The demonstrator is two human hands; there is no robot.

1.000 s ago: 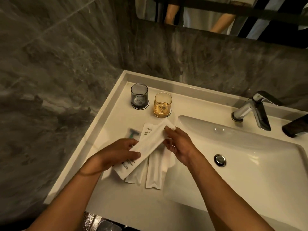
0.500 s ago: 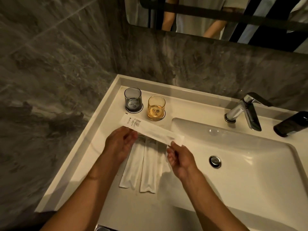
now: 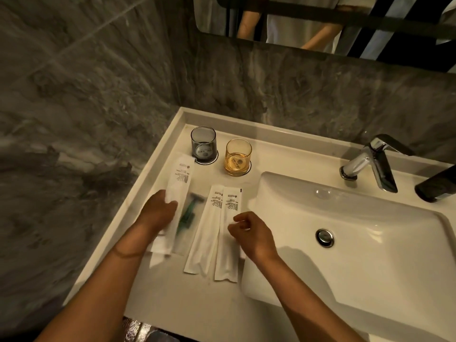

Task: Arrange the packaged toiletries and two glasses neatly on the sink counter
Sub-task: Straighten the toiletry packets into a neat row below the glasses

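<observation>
A grey glass (image 3: 203, 147) and an amber glass (image 3: 238, 157) stand side by side on round coasters at the back of the white counter (image 3: 172, 292). My left hand (image 3: 158, 213) presses on a long white packet (image 3: 177, 183) lying lengthwise at the counter's left. Beside it lies a clear packet with a green razor (image 3: 190, 212). Two more white packets (image 3: 209, 225) (image 3: 228, 233) lie parallel to the right. My right hand (image 3: 251, 230) hovers over the rightmost packet, fingers loosely curled, holding nothing.
The white basin (image 3: 357, 243) with its drain plug (image 3: 324, 237) fills the right side. A chrome tap (image 3: 370, 161) and a dark dispenser (image 3: 436, 186) stand behind it. Grey stone walls close the left and back, and a mirror (image 3: 320, 21) hangs above.
The white packet held crosswise in both hands is now laid lengthwise at the counter's left under my left hand. My right hand has let go and moved over the right packets.
</observation>
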